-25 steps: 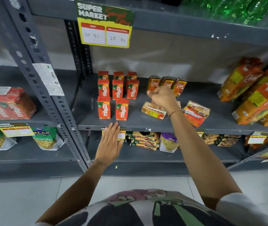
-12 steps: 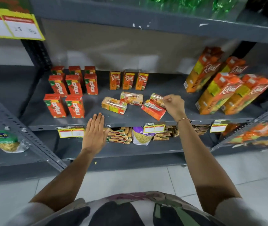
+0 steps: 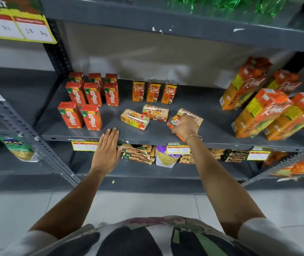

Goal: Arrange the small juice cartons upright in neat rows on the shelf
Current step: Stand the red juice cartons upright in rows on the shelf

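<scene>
On the grey shelf [image 3: 166, 134], several red Maaza cartons [image 3: 92, 96] stand upright in rows at the left. Three small Real cartons [image 3: 154, 91] stand upright in a row at the back. Two small cartons lie flat in the middle, one [image 3: 134, 119] nearer the front and one [image 3: 155, 113] behind it. My right hand [image 3: 184, 127] is closed on another lying small carton [image 3: 190, 115], beside a second one partly hidden under the hand. My left hand [image 3: 106, 150] rests flat on the shelf's front edge, fingers together, holding nothing.
Large Real pineapple cartons [image 3: 258, 115] lean at the right end of the shelf. Snack packets [image 3: 138, 154] and price tags [image 3: 84, 145] fill the shelf below. A perforated grey upright [image 3: 27, 133] stands at the left. Green bottles [image 3: 221, 4] sit on the shelf above.
My right hand came down from the back row of Real cartons onto the lying carton at the right and closed on it. The view shifted right. My left hand stayed on the shelf edge.
</scene>
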